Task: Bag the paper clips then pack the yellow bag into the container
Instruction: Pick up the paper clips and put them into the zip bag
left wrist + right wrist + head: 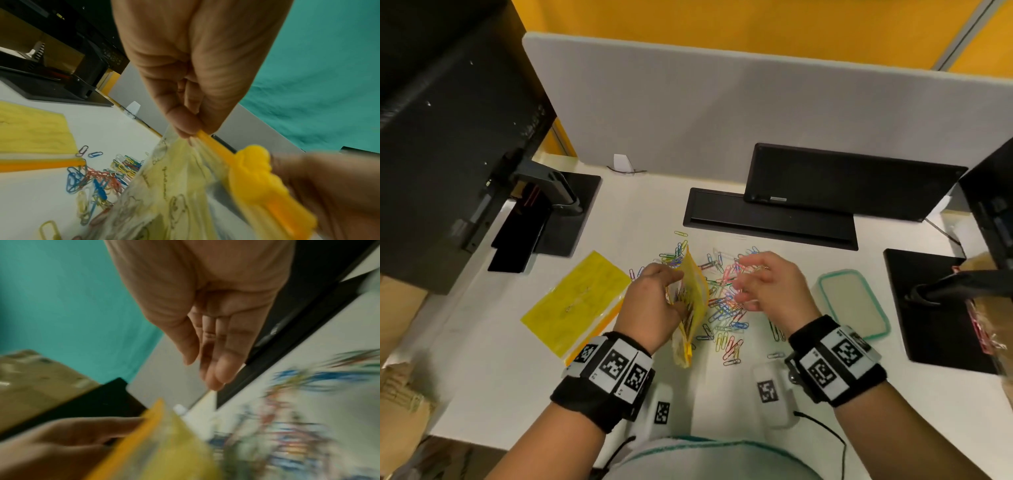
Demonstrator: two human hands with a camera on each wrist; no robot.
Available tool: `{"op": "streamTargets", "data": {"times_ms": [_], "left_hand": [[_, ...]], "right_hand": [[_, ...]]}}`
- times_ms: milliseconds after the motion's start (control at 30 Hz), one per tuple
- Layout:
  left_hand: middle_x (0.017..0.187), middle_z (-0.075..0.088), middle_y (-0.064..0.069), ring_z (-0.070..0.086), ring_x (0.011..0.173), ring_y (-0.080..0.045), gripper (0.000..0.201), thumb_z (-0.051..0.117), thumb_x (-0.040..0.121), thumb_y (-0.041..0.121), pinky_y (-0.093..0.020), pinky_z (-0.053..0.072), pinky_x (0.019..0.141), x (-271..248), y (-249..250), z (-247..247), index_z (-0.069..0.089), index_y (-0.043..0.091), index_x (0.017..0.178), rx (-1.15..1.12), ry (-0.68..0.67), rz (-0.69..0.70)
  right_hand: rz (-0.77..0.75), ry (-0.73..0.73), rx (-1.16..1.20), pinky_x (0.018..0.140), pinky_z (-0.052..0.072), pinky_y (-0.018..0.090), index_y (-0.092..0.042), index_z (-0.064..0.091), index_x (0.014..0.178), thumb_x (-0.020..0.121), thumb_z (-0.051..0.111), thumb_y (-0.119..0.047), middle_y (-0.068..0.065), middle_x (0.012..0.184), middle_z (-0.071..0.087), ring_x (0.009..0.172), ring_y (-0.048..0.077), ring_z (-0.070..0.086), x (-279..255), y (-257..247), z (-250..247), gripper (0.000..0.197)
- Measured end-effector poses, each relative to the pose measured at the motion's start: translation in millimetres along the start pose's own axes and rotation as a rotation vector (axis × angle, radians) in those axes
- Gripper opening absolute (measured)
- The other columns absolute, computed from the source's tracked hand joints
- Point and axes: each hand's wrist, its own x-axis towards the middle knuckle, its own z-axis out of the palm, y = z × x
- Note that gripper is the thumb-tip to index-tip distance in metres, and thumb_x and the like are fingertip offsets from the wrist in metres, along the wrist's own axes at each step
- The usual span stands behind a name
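My left hand holds a yellow zip bag upright over the white desk; several clips show inside it. In the left wrist view its thumb and fingers pinch the bag's orange zip strip, near the yellow slider. My right hand hovers blurred just right of the bag, above the pile of coloured paper clips; in the right wrist view its fingers are straight and hold nothing. The container, a clear box with a teal rim, lies to the right.
A second yellow bag lies flat at the left. Black monitor stands flank the work area, and a black cable tray with a raised flap sits behind the clips. A grey partition closes the back.
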Motion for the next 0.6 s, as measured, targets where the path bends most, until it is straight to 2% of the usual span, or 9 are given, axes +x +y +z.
{"op": "streamTargets", "data": {"times_ms": [67, 133, 200, 233, 300, 367, 433, 533, 600], "left_hand": [[0.117, 0.058, -0.006, 0.059, 0.100, -0.021, 0.047, 0.069, 0.068, 0.003, -0.012, 0.034, 0.081, 1.6, -3.4, -2.8, 0.062, 0.013, 0.113, -0.009, 0.014, -0.009], [0.116, 0.058, -0.006, 0.059, 0.100, -0.021, 0.045, 0.069, 0.067, 0.002, -0.014, 0.036, 0.081, 2.3, -4.2, -5.7, 0.063, 0.011, 0.111, -0.028, 0.027, -0.004], [0.115, 0.058, -0.006, 0.060, 0.093, -0.022, 0.045, 0.070, 0.067, 0.003, -0.016, 0.037, 0.079, 3.7, -4.0, -7.5, 0.063, 0.011, 0.111, -0.031, 0.031, 0.000], [0.115, 0.058, -0.006, 0.059, 0.086, -0.022, 0.046, 0.071, 0.067, 0.003, -0.017, 0.038, 0.078, 3.5, -5.8, -9.6, 0.063, 0.011, 0.111, -0.035, 0.035, -0.010], [0.115, 0.057, -0.007, 0.057, 0.076, -0.021, 0.046, 0.071, 0.066, 0.003, -0.020, 0.041, 0.075, 4.2, -8.4, -11.2, 0.063, 0.011, 0.112, -0.050, 0.032, -0.036], [0.116, 0.056, -0.007, 0.056, 0.072, -0.021, 0.047, 0.071, 0.066, 0.003, -0.023, 0.043, 0.074, 4.4, -11.3, -12.0, 0.063, 0.011, 0.111, -0.053, 0.027, -0.058], [0.116, 0.056, -0.007, 0.059, 0.074, -0.024, 0.047, 0.071, 0.066, 0.002, -0.024, 0.045, 0.074, 4.0, -12.7, -12.0, 0.063, 0.011, 0.112, -0.053, 0.025, -0.067], [0.116, 0.056, -0.007, 0.063, 0.079, -0.028, 0.046, 0.071, 0.067, 0.003, -0.026, 0.048, 0.077, 2.3, -13.1, -11.2, 0.063, 0.011, 0.112, -0.047, 0.021, -0.075], [0.117, 0.056, -0.006, 0.062, 0.079, -0.026, 0.046, 0.070, 0.068, 0.004, -0.025, 0.047, 0.076, 0.7, -13.3, -9.9, 0.063, 0.012, 0.113, -0.042, 0.014, -0.073]], "right_hand": [[0.058, 0.074, -0.347, 0.084, 0.051, 0.038, -0.016, 0.057, 0.117, 0.081, 0.067, -0.016, 0.013, 0.112, 0.066, 0.092, 0.025, 0.063, 7.3, 37.0, -23.4, 0.037], [0.178, 0.029, -0.706, 0.101, 0.042, 0.040, -0.016, 0.041, 0.134, 0.075, 0.073, -0.034, 0.014, 0.136, 0.049, 0.119, 0.030, 0.049, 9.0, 75.8, -34.6, 0.070], [0.260, -0.031, -0.813, 0.112, 0.029, 0.044, -0.016, 0.020, 0.145, 0.073, 0.070, -0.049, 0.014, 0.154, 0.021, 0.140, 0.032, 0.023, 4.5, 103.3, -32.3, 0.094], [0.253, -0.054, -0.829, 0.114, 0.024, 0.045, -0.019, 0.011, 0.148, 0.074, 0.066, -0.054, 0.011, 0.158, 0.008, 0.144, 0.031, 0.011, 1.3, 110.6, -25.0, 0.099], [0.190, -0.108, -0.866, 0.115, 0.021, 0.045, -0.021, 0.001, 0.148, 0.075, 0.062, -0.058, 0.006, 0.159, -0.002, 0.146, 0.031, 0.000, -3.5, 116.5, -7.8, 0.103], [0.100, -0.171, -0.920, 0.116, 0.021, 0.043, -0.022, 0.000, 0.148, 0.078, 0.063, -0.053, 0.004, 0.159, -0.001, 0.145, 0.031, 0.001, -5.5, 115.9, 12.1, 0.099], [0.013, -0.204, -0.992, 0.115, 0.024, 0.040, -0.026, 0.005, 0.148, 0.085, 0.060, -0.040, 0.004, 0.159, 0.004, 0.144, 0.032, 0.007, -6.2, 112.5, 26.4, 0.085], [-0.135, -0.203, -1.069, 0.105, 0.037, 0.038, -0.032, 0.022, 0.144, 0.091, 0.049, -0.012, 0.005, 0.156, 0.016, 0.139, 0.029, 0.019, -6.8, 112.7, 33.3, 0.063], [-0.216, -0.196, -1.071, 0.096, 0.046, 0.037, -0.028, 0.035, 0.139, 0.086, 0.042, 0.005, 0.006, 0.150, 0.030, 0.133, 0.028, 0.028, -5.7, 115.1, 29.3, 0.063]]}}
